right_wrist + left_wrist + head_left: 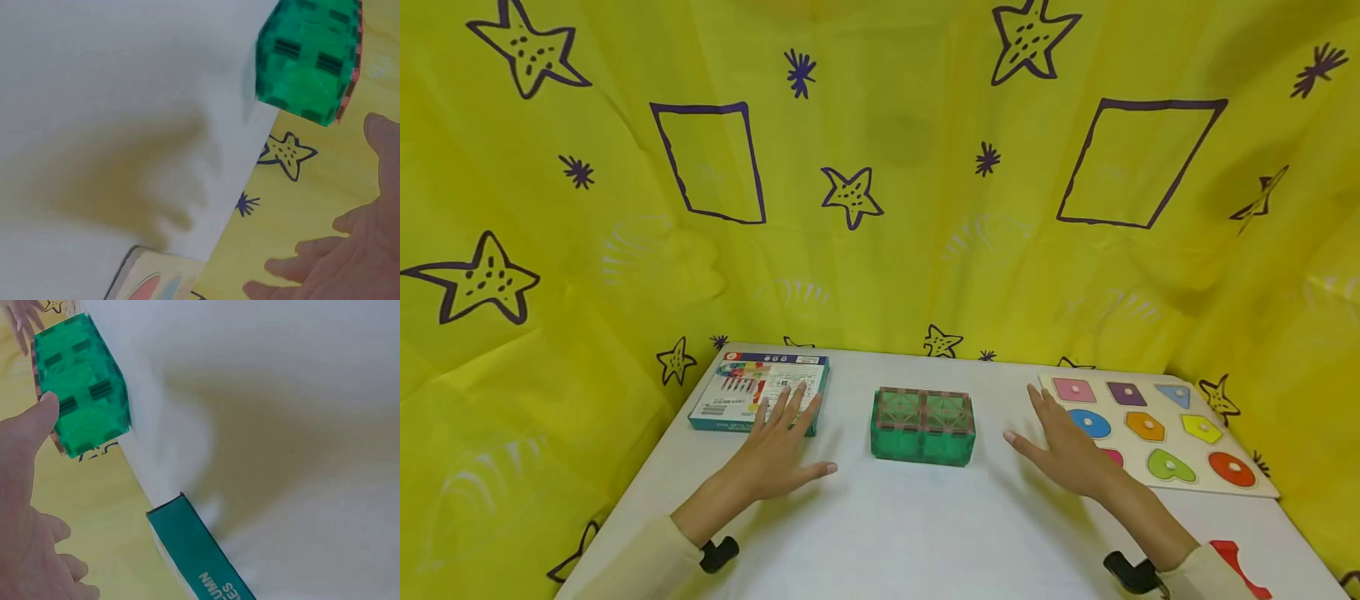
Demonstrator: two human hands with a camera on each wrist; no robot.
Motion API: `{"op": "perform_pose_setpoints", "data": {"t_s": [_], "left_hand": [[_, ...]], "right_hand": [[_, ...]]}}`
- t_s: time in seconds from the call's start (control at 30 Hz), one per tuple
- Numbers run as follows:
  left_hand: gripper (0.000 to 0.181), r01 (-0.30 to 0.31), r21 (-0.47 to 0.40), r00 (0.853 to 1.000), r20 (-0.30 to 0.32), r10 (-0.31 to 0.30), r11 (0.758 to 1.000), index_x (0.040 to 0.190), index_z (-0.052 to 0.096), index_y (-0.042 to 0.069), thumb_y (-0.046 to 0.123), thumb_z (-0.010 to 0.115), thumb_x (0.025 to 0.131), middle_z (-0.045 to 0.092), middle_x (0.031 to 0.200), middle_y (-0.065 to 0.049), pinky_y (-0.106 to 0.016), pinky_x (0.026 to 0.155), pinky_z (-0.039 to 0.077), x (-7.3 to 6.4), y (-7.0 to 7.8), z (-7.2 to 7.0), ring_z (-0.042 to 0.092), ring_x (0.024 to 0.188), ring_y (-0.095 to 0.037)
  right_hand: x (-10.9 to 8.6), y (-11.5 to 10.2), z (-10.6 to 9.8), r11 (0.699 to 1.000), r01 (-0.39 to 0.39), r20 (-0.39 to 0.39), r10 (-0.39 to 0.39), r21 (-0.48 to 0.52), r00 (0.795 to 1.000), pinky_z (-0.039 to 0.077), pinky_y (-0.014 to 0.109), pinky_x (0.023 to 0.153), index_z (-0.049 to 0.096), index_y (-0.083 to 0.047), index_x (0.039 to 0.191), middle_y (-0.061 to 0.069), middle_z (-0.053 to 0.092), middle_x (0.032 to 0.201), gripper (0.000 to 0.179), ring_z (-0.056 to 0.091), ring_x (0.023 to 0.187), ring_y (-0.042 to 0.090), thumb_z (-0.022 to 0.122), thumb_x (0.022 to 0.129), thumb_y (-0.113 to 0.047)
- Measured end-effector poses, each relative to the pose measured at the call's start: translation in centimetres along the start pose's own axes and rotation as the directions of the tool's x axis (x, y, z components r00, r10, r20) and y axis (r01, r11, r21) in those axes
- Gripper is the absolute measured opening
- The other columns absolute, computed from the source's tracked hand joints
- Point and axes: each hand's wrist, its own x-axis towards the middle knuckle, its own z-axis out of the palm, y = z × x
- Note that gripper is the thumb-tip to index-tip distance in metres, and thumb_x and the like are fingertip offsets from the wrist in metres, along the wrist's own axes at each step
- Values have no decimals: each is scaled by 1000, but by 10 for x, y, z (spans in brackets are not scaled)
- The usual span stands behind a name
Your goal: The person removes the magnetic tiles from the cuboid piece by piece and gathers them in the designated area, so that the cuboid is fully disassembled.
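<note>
We have the green block (922,443) on the white table (910,533), mid-scene between both hands, nearer the far edge than the near. Long axis runs left-right, right end a touch nearer us. One long side faces near; short ends point left and right.

Looks: translucent green box, two squares wide, flat top. Top shows two square panels with reddish-pink borders and a crossed star pattern; darker bars mark the seams in the wrist views.

Grip: we hold nothing. Left hand (778,458) is spread wide, palm down over the table, thumb pointing at the block but apart from it. Right hand (1075,454) same: fingers extended, thumb out, apart from the block. Boxed set (730,400) lies far left, partly behind our left fingers; shape board (1135,460) far right, partly behind our right hand.
</note>
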Motion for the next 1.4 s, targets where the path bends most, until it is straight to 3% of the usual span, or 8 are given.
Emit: {"op": "perform_pose_setpoints", "data": {"t_s": [0.17,0.4,0.63,0.87,1.13,1.4], "left_hand": [[103,-66,-31,997,29,67,997,170,20,11,67,66,96,11,176,-20,-67,128,13,14,4,-2,14,161,-46],[99,-122,-119,988,81,132,985,171,19,13,60,68,99,13,177,-13,-60,128,22,40,11,-9,20,161,-38],[96,-169,-229,974,113,199,959,171,18,16,55,69,100,12,178,-11,-59,125,30,64,25,-7,22,161,-35],[95,-189,-234,968,120,221,954,171,18,16,59,66,101,6,178,-10,-57,124,34,76,34,-1,26,160,-37],[92,-215,-233,954,156,255,948,172,16,20,56,64,102,2,178,-10,-56,125,32,86,40,3,21,161,-36],[75,-242,-257,937,188,295,935,169,30,24,51,61,105,9,178,-9,-59,124,34,94,43,4,23,161,-37]], "right_hand": [[10,-7,-2,993,68,19,-70,95,997,23,74,120,8,-4,170,28,18,172,99,21,156,54,58,104,-59],[22,-15,5,988,123,4,-124,98,992,37,74,112,14,-12,171,25,34,167,95,42,147,50,62,103,-57],[33,-22,17,982,152,19,-155,114,988,34,75,115,17,-13,171,24,31,168,102,32,153,50,69,97,-60],[45,-29,23,980,166,55,-172,109,984,34,74,115,20,-13,170,23,29,170,105,32,153,50,72,94,-63],[54,-33,29,968,188,109,-207,167,972,36,70,117,25,-15,169,21,33,169,102,35,153,47,79,92,-55],[60,-36,30,963,234,130,-252,136,959,40,66,116,38,-1,161,24,42,162,92,43,147,48,80,93,-47]]}}
